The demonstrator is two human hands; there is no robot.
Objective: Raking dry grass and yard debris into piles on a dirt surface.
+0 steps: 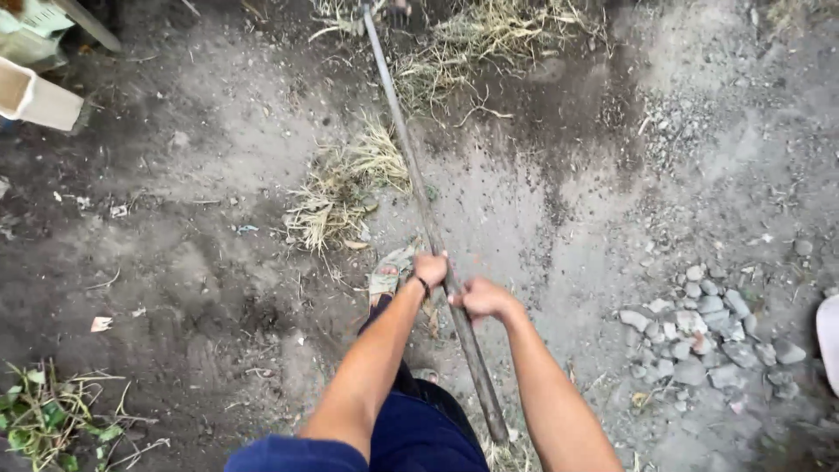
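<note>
Far left of my fingers I see a green weed clump [44, 419] low down and a pale box [35, 94] up at the top edge. Nearer, just up and left of my left fingers, dry grass [336, 197] lies in a heap on the dirt [192, 262]. A sandal [389, 273] with my foot in it sits touching distance left of the left hand [430, 269]. That hand's fingers are curled tight around the pole [419, 201], a dark band at the wrist. The pole runs from below my fingers, near my dark shorts [419, 428], up and away to the top edge, where its far end sits among more straw. My right hand [481, 300] grips the pole just below the left, fingers wrapped shut on it. Well right of both hands lies a pile of grey stones [703, 336].
</note>
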